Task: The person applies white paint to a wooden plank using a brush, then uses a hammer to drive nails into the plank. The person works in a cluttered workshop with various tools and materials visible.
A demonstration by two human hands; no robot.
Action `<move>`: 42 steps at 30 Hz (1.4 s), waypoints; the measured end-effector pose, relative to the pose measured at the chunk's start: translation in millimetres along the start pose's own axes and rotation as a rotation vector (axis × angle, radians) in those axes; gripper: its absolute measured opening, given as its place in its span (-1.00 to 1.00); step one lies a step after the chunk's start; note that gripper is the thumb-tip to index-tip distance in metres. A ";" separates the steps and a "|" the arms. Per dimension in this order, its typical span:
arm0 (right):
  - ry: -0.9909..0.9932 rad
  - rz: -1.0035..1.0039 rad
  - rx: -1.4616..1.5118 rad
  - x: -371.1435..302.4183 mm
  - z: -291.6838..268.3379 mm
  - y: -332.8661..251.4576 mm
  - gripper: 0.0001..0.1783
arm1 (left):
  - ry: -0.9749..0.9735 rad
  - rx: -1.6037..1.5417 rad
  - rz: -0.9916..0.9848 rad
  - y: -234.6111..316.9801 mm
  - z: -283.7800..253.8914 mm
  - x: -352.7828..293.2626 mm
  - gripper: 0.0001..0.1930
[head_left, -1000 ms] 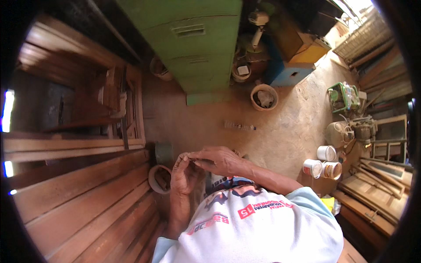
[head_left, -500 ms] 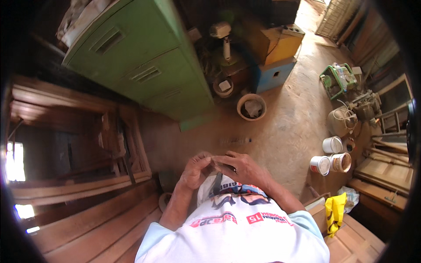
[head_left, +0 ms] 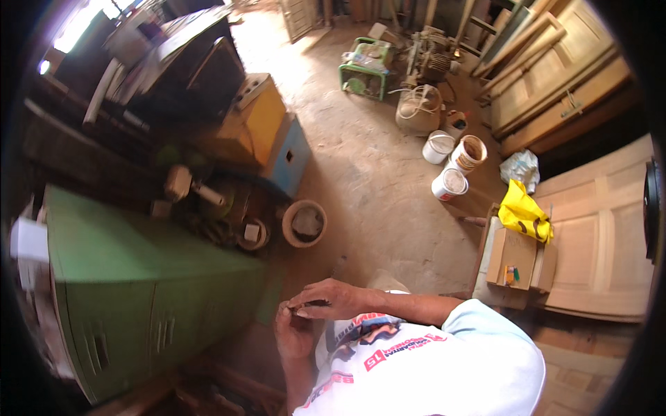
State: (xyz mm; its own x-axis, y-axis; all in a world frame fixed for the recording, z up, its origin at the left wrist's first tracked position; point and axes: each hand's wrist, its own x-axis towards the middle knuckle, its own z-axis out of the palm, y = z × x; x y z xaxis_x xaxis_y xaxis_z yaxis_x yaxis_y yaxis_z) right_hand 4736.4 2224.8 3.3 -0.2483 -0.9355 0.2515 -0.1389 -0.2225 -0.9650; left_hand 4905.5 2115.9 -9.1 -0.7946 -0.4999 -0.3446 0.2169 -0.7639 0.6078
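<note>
Close in front of my body, my left hand (head_left: 294, 336) and my right hand (head_left: 331, 299) meet at the fingertips. The right hand comes in from the right, its fingers bent over the left thumb and fingertips. Both hands are closed in a pinch around a small dark thing, too small and too much covered to name. My white shirt (head_left: 444, 367) with printing on it lies just behind the hands. A green metal drawer cabinet (head_left: 152, 291) stands to the left of them.
A round bucket (head_left: 304, 223) stands on the floor ahead, beside a blue and yellow box (head_left: 295, 156). Several white pails (head_left: 449, 184) and a green-framed machine (head_left: 365, 69) are farther off. At right, a cardboard box (head_left: 512, 256) and a yellow bag (head_left: 524, 211) sit near wooden doors (head_left: 603, 222).
My view has turned to the right, so the cabinet now lies farther left and the cardboard box has come into sight. My hands stay together, now farther left and lower in the picture.
</note>
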 end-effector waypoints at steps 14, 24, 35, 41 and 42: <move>0.367 0.150 0.328 -7.1 -206.0 45.0 -0.53 | -0.316 0.042 -0.248 -69.4 127.1 221.2 -0.76; 0.443 0.125 0.655 -3.5 -359.2 17.9 -0.59 | -0.530 -0.042 -0.436 -111.0 252.7 335.3 -0.81; 0.592 0.236 0.287 86.8 -510.2 67.1 -0.45 | -0.333 0.245 -0.282 -123.7 335.9 523.9 -0.92; 0.564 0.302 0.142 180.5 -599.8 87.0 -0.46 | -0.329 0.721 -0.055 -83.8 368.8 648.8 -0.88; 0.585 0.320 0.193 192.0 -611.8 94.0 -0.46 | -0.308 0.819 -0.102 -68.7 402.2 660.0 -0.88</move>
State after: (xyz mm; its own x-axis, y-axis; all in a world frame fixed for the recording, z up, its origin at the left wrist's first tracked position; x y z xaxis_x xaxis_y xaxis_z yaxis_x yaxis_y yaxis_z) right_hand 4089.1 2192.2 6.6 -0.7320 -0.6737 -0.1011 0.1867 -0.0556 -0.9808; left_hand 4138.1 2002.7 9.4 -0.9310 -0.2231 -0.2888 -0.2442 -0.2072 0.9473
